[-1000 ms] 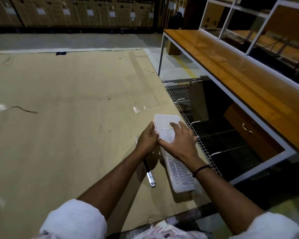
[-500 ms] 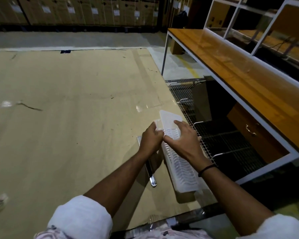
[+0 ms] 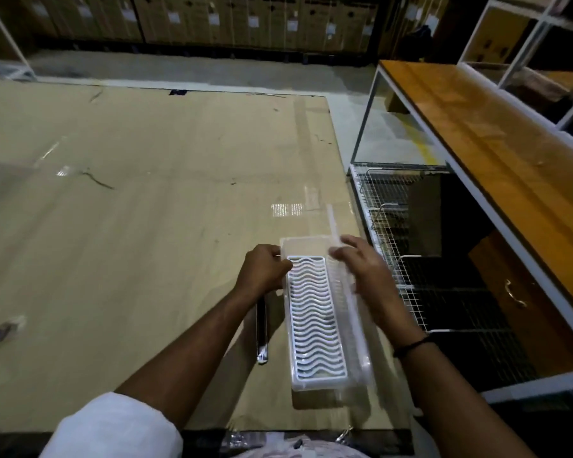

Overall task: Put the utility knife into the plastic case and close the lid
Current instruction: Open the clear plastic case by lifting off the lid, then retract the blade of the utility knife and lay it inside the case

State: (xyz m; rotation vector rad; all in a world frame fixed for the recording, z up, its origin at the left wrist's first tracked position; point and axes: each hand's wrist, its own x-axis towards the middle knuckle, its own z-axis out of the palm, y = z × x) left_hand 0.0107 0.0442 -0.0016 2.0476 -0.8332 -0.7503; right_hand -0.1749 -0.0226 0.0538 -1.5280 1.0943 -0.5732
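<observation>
Overall light: dim, warm-yellowish, indoor.
Brightest areas: cardboard sheet [image 3: 139, 206] and orange worktop [image 3: 497, 150], evenly lit from above.
Glare: small white reflections on tape patches of the cardboard, one just beyond the plastic case [image 3: 318, 322], another at far left.
Shadows: soft, dark under the forearms and along the case's near end; space beneath the worktop almost black.
Blur: right hand [image 3: 361, 272] and lid [image 3: 339, 259] smeared by motion; left hand [image 3: 262, 272] sharper.
Distortion: wide-angle bending of straight edges toward the borders.
Background: boxes [image 3: 212, 18] murky, grainy, low in detail.
</observation>
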